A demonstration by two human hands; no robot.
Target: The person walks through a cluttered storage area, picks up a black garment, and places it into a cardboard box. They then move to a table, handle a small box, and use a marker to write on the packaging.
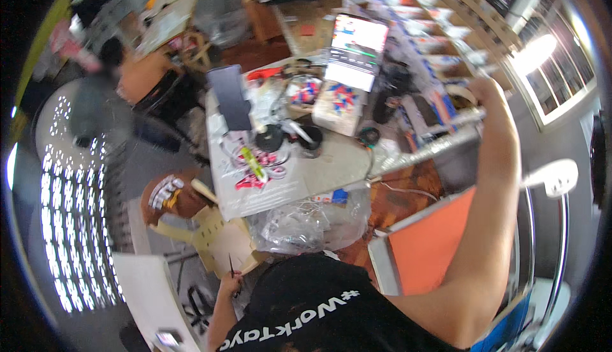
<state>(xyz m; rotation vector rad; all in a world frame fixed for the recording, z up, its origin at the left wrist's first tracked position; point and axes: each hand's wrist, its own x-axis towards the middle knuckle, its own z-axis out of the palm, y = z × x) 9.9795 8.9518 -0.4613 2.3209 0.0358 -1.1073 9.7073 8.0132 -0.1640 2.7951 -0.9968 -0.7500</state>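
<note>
Low on the left, my left hand [232, 282] is closed around a thin dark pointed tool [231, 264], its tip upward; blur hides whether it is a pair of scissors. Just beyond it lies an unfolded yellowish cardboard piece [231, 240]. My right arm stretches far out to the right. At its end, my right hand [488, 92] is at a tan ring-shaped roll [460, 95], like tape, by the near end of a divided cardboard box [446, 65]. The right fingers are smeared and partly hidden, so their grip on the roll does not show.
The cluttered table [331, 167] carries a lit tablet screen [358, 49], a dark upright panel [229, 97], black round containers [310, 142] and a yellow-green cutter [254, 164]. Clear plastic bags [312, 221] hang at its near edge. An orange panel [430, 244] stands at right; a fan [83, 122] at left.
</note>
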